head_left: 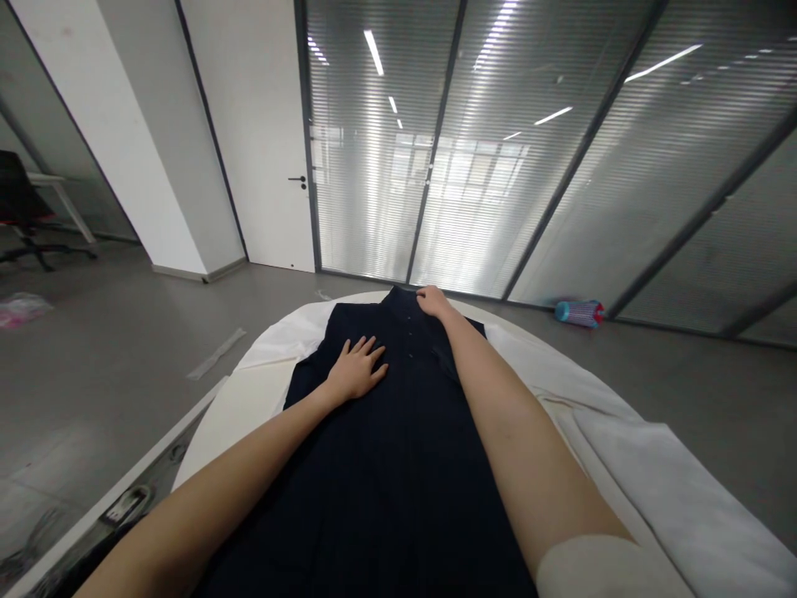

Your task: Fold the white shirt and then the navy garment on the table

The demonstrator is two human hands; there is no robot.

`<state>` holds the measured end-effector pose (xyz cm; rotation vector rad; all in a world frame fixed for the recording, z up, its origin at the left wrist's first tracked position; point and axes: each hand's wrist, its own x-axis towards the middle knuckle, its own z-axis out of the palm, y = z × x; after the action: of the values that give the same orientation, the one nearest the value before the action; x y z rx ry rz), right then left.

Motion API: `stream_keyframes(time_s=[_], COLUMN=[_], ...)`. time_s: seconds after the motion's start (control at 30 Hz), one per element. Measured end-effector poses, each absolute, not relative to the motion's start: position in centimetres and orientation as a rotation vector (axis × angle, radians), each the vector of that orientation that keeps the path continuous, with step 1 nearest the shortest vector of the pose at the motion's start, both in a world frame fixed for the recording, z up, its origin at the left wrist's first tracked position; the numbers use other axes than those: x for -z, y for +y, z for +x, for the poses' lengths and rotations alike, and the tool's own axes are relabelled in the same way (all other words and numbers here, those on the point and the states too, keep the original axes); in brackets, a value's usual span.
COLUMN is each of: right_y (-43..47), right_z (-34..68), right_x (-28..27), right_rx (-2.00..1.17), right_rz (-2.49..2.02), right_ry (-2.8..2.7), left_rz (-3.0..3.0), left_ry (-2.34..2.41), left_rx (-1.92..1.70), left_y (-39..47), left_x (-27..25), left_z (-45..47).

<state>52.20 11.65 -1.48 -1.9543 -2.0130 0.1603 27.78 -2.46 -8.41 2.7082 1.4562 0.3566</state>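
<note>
Grey floor (112,365), white door (261,141), glass partitions (498,166) with blinds (ceiling lights reflected), office chair (22,208).

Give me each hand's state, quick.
Left hand: open, flat on the dark shirt.
Right hand: at the shirt's collar; whether it grips cannot be told.

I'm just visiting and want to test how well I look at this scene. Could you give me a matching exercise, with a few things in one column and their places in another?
Things:
1. left hand
2. right hand
3. striped bottle
4. office chair

Places:
A. on the floor by the glass wall
B. at the collar end of the dark shirt
C. far left, beside a desk
D. flat on the shirt's chest

Pairs: 1-D, 2-B, 3-A, 4-C
</note>
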Motion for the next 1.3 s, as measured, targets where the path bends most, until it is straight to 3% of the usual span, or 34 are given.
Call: stream_keyframes(time_s=[0.2,0.57,0.77,1.07,1.3], right_y=[14.3,10.1,4.1,2.1,2.9], right_z=[52.4,54.2,55.1,54.1,53.3], right_x=[3.1,2.4,6.4,7.6,6.7], right_rx=[-0.364,-0.052,0.006,0.121,0.177], right_rz=[-2.068,-1.821,-1.698,-1.76,-1.886], right_ry=[-1.912,-1.737,-2.037,-2.203,-2.198], left_rz=[2.706,2.719,2.745,2.917,3.008], left_ry=[1.452,1.454,1.483,1.476,1.247], left_rx=[-0.384,-0.393,-0.421,-0.781,-0.406], left_y=[-2.4,-2.3,-2.4,1.0,8.3], left_x=[8.6,8.8,8.2,5.3,5.9], left_z=[28.0,27.9,27.9,31.4,33.8])
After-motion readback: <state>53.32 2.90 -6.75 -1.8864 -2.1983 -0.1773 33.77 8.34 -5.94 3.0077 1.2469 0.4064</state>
